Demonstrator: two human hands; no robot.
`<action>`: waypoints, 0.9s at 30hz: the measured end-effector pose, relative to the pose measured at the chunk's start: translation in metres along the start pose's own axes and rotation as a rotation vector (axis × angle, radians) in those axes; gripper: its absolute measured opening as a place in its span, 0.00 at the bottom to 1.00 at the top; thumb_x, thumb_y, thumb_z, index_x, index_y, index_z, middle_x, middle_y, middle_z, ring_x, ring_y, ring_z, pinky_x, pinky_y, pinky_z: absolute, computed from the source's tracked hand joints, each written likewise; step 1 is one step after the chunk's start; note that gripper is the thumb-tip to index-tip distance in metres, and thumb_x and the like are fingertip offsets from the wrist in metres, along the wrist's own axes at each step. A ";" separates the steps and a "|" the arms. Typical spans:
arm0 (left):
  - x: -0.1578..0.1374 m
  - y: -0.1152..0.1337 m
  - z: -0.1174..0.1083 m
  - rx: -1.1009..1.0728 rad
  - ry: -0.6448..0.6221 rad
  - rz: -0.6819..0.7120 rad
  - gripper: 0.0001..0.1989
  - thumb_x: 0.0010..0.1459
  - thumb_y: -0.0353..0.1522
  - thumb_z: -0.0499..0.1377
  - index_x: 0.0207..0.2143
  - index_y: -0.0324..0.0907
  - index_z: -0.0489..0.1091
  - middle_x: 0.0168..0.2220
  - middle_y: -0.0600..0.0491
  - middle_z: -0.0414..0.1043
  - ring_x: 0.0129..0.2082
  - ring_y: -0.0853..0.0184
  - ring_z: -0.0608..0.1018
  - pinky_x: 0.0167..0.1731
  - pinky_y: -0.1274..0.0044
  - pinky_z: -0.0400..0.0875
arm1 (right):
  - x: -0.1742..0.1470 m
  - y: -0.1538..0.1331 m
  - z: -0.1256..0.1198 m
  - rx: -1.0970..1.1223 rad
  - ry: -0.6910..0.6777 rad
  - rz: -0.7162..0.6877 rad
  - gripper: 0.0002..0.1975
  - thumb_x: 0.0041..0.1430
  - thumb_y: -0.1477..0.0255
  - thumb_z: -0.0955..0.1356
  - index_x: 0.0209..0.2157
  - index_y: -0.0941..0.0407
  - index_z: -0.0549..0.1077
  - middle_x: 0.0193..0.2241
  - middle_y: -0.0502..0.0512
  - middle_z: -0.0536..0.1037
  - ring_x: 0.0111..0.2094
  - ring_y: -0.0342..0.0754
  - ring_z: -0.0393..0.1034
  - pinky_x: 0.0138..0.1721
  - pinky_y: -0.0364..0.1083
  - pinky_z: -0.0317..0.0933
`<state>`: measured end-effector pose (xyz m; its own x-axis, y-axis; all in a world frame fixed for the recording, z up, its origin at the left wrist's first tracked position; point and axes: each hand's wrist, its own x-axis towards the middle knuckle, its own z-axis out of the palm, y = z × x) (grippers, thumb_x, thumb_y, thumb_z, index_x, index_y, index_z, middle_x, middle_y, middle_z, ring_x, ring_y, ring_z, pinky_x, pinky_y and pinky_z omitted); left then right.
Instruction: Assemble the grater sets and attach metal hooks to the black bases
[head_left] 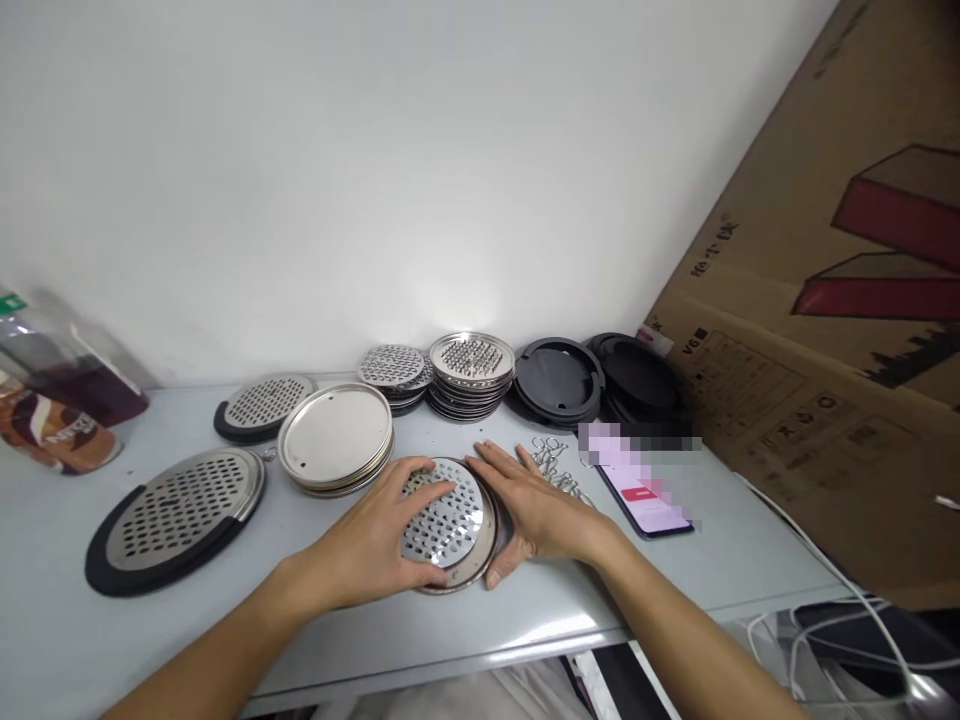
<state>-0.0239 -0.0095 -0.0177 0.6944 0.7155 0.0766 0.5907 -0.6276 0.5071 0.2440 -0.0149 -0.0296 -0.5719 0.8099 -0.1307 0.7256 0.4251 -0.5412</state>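
Observation:
A round perforated grater disc (450,522) lies over a wider round metal plate (474,572) near the table's front edge. My left hand (382,530) spans the disc from its left side, thumb at the front rim and fingers at the back. Against the right rim of the metal plate, my right hand (532,505) curves with its fingers at the back and thumb at the front. Behind my left hand stands a stack of plain metal plates (334,435). Small metal rings with clips (559,465) lie just beyond my right hand.
Stacked grater discs (471,360) and black round holders (559,378) line the wall. Black-rimmed graters (180,510) lie at left, near a bottle (67,360) and a brown can (56,430). A phone (641,490) and a large carton (817,330) are at right.

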 end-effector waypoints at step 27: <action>-0.002 -0.002 -0.003 -0.095 -0.057 0.027 0.29 0.49 0.41 0.70 0.55 0.53 0.70 0.62 0.49 0.59 0.63 0.52 0.62 0.62 0.61 0.59 | 0.002 -0.006 0.002 -0.029 -0.022 0.050 0.67 0.36 0.43 0.76 0.70 0.53 0.42 0.70 0.70 0.35 0.70 0.66 0.24 0.64 0.67 0.18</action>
<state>-0.0274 -0.0085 -0.0160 0.7333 0.6785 0.0434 0.5317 -0.6121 0.5853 0.2376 -0.0170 -0.0283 -0.5425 0.8215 -0.1754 0.7641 0.3959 -0.5093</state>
